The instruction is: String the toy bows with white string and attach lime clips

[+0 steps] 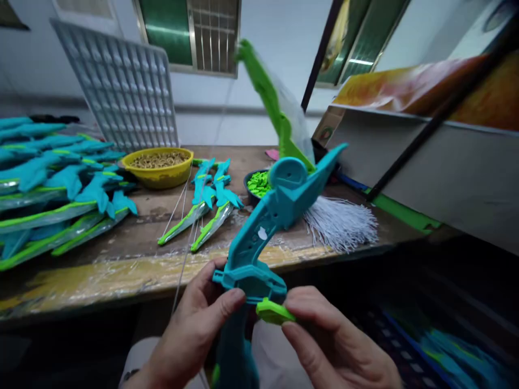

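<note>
My left hand [194, 324] is closed around the middle of a blue plastic toy bow [259, 232], which stands tilted in front of me. A bright green limb with clear plastic on it rises from the bow's upper end, and its lower part drops out of sight near my lap. Between the thumb and fingers of my right hand [332, 340] is a small green plastic piece [271, 312]. This piece is just below the hollow in the bow's middle; whether the two touch I cannot tell.
Blue-and-green bows lie piled [57, 178] on the table's left, with two strung bows [211, 205] nearer the middle. Behind stand a yellow bowl [162, 175] of small brownish pieces and a dark bowl [250, 195] of green pieces. White strings [344, 224] and a large carton [430, 167] are on the right.
</note>
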Motion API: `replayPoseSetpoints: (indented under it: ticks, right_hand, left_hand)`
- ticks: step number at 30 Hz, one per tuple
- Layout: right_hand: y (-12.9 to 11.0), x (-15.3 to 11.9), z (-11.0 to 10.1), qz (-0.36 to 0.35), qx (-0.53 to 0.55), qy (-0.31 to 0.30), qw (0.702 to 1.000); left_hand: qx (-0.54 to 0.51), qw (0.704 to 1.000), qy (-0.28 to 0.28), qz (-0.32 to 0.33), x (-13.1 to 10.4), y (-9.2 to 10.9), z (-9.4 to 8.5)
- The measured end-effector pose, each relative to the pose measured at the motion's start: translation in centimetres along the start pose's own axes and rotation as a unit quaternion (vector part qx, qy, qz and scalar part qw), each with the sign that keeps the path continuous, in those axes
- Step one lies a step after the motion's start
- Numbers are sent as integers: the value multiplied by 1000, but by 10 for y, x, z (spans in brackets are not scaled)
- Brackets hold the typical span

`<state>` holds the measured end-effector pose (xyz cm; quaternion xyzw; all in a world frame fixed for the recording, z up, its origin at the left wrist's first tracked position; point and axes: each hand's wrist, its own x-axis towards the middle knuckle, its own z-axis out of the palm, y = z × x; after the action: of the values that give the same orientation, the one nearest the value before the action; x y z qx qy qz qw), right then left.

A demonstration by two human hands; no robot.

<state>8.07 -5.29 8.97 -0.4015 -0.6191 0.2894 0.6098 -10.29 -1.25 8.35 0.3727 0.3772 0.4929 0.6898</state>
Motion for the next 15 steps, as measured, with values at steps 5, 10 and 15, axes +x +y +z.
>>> replayPoseSetpoints:
  ticks: [5, 10, 15]
  right_hand:
    - [-2, 16, 6, -86, -56, 32, 994]
    - [5, 18, 7, -119, -124, 54, 984]
    - [12, 18, 8, -86, -131, 47, 987]
  left_hand:
    - [-39, 999, -17, 28, 2, -9, 19]
    - [-50, 997, 64, 8, -3, -30, 15]
    - [-83, 992, 91, 19, -2, -24, 29]
